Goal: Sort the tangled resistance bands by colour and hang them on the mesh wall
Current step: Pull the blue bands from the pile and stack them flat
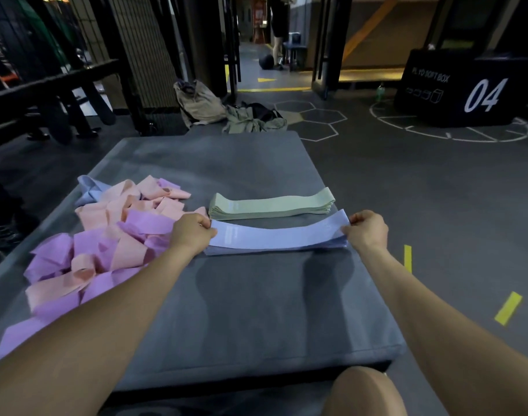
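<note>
Bands are partly sorted: a green stack (271,204) lies flat on the mat (256,310), the left hand (192,232) and right hand (368,229) pinch a blue band (274,234) over the blue stack, and the pink-purple tangle (106,235) awaits; nothing hung

The setting is a gym or fitness training facility. Indicators: a black plyo soft box (455,88) marked "04"; rubber flooring (437,187) with painted white hexagons and a segmented circle; yellow floor tape markers (508,308); a padded grey platform (256,295) carrying fabric resistance bands (106,235); dark rack framing (61,85) at left; bags (199,103) set on the floor.
</note>
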The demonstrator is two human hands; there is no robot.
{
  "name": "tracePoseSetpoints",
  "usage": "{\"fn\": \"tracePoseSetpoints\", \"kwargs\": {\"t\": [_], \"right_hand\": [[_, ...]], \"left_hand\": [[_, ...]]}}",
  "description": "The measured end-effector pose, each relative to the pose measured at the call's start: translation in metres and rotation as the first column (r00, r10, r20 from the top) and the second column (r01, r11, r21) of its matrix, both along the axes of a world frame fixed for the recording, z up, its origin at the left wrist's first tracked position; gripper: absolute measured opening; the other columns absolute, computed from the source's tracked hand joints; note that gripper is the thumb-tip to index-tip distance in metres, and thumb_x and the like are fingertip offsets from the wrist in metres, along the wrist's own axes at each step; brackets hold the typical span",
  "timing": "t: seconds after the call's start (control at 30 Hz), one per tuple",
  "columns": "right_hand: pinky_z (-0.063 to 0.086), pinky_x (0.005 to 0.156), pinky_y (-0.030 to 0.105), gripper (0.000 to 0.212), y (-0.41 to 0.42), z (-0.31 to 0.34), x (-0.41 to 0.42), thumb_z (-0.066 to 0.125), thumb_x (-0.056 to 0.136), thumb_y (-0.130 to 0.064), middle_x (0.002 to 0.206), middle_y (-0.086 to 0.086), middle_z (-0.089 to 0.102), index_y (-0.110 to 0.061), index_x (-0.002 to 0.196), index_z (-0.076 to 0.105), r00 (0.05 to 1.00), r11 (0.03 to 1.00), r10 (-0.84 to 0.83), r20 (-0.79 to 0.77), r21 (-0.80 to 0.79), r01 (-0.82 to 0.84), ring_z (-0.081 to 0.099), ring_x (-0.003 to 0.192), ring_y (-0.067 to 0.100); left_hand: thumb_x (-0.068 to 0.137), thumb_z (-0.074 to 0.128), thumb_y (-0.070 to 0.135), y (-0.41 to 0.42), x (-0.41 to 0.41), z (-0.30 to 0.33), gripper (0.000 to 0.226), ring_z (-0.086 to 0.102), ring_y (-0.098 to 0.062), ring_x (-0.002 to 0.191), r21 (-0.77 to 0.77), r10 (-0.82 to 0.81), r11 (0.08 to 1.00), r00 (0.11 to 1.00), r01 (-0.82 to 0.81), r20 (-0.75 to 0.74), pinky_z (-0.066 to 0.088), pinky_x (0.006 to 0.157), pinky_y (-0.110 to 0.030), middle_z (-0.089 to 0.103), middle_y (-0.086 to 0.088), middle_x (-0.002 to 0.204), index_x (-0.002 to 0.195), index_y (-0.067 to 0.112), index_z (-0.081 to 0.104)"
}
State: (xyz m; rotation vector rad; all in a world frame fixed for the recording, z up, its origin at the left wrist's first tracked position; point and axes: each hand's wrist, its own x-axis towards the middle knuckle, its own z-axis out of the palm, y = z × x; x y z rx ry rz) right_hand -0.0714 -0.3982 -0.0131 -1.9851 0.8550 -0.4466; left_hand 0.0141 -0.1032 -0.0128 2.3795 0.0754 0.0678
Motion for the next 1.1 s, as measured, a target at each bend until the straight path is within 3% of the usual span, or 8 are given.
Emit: {"fn": "tracePoseSetpoints", "kwargs": {"t": [0.07, 0.2, 0.53, 0.7, 0.8, 0.87, 0.97, 1.1], "right_hand": [[0.045, 0.071, 0.031, 0.015, -0.001, -0.003, 0.003, 0.058, 0.079, 0.001, 0.095, 0.013, 0.063, -0.005, 0.093, 0.062, 1.0, 0.999, 0.005, -0.007, -0.035, -0.005, 0.054, 0.079, 0.027], [0.046, 0.076, 0.033, 0.018, 0.0, -0.008, 0.007, 0.059, 0.079, -0.001, 0.1, 0.015, 0.065, -0.006, 0.096, 0.063, 1.0, 0.995, 0.018, -0.019, -0.096, -0.02, 0.058, 0.089, 0.032], [0.041, 0.07, 0.028, 0.018, -0.002, -0.022, 0.009, 0.057, 0.083, -0.001, 0.1, 0.014, 0.063, -0.004, 0.1, 0.058, 0.997, 0.988, 0.043, -0.059, -0.147, -0.052, 0.053, 0.08, 0.026], [0.041, 0.08, 0.035, 0.026, 0.003, -0.023, 0.009, 0.06, 0.084, -0.003, 0.117, 0.015, 0.052, -0.003, 0.109, 0.055, 0.993, 0.957, 0.056, -0.102, -0.279, -0.083, 0.051, 0.103, 0.032], [0.037, 0.085, 0.035, 0.034, 0.009, -0.018, 0.01, 0.063, 0.082, -0.006, 0.121, 0.016, 0.045, -0.003, 0.115, 0.053, 0.989, 0.86, 0.108, -0.099, -0.49, -0.143, 0.039, 0.112, 0.034], [0.035, 0.091, 0.032, 0.04, 0.02, -0.011, 0.015, 0.065, 0.082, -0.011, 0.123, 0.013, 0.046, -0.006, 0.121, 0.055, 0.949, 0.793, 0.292, -0.119, -0.525, -0.31, 0.038, 0.117, 0.031], [0.033, 0.102, 0.03, 0.061, 0.043, -0.006, 0.025, 0.074, 0.078, -0.026, 0.135, 0.007, 0.044, -0.013, 0.133, 0.049, 0.767, 0.626, 0.583, -0.266, -0.455, -0.633, 0.037, 0.128, 0.024], [0.032, 0.105, 0.029, 0.086, 0.064, -0.007, 0.041, 0.08, 0.07, -0.033, 0.142, 0.006, 0.04, -0.013, 0.142, 0.036, 0.576, 0.436, 0.674, -0.463, -0.38, -0.816, 0.039, 0.129, 0.024]], "left_hand": [[0.081, 0.065, 0.011, -0.001, 0.001, -0.002, 0.015, 0.06, -0.027, 0.101, 0.042, -0.001, 0.999, 1.0, 0.0, 0.012, 0.037, 0.076, -0.021, 0.068, -0.008, 0.104, 0.094, 0.005, 0.069], [0.079, 0.065, 0.011, -0.002, 0.006, -0.008, 0.013, 0.06, -0.028, 0.1, 0.066, 0.025, 0.997, 0.999, -0.026, 0.022, 0.042, 0.081, -0.025, 0.069, -0.009, 0.105, 0.091, 0.008, 0.07], [0.079, 0.062, 0.01, -0.004, 0.006, -0.02, 0.009, 0.06, -0.029, 0.096, 0.133, 0.019, 0.991, 1.0, -0.018, -0.005, 0.045, 0.078, -0.029, 0.067, -0.007, 0.102, 0.085, 0.017, 0.06], [0.08, 0.064, 0.013, -0.002, 0.008, -0.026, 0.028, 0.056, -0.031, 0.101, 0.14, -0.025, 0.99, 0.999, 0.018, 0.043, 0.044, 0.084, -0.033, 0.057, -0.013, 0.114, 0.106, 0.01, 0.055], [0.079, 0.07, 0.018, 0.003, 0.008, -0.025, 0.041, 0.054, -0.029, 0.108, 0.126, -0.123, 0.986, 0.984, 0.107, 0.131, 0.041, 0.094, -0.032, 0.047, -0.012, 0.123, 0.116, 0.01, 0.054], [0.076, 0.075, 0.021, 0.009, 0.009, -0.023, 0.052, 0.051, -0.025, 0.117, 0.133, -0.271, 0.958, 0.953, 0.254, 0.135, 0.038, 0.101, -0.03, 0.045, -0.011, 0.129, 0.122, 0.01, 0.054], [0.071, 0.08, 0.022, 0.016, 0.008, -0.019, 0.07, 0.042, -0.019, 0.128, 0.15, -0.417, 0.901, 0.908, 0.407, 0.036, 0.029, 0.102, -0.021, 0.041, -0.006, 0.139, 0.133, 0.014, 0.048], [0.063, 0.086, 0.02, 0.024, 0.016, -0.028, 0.084, 0.045, -0.018, 0.128, -0.003, -0.444, 0.895, 0.889, 0.447, -0.112, 0.033, 0.111, -0.032, 0.045, -0.002, 0.141, 0.136, 0.016, 0.044]]}}
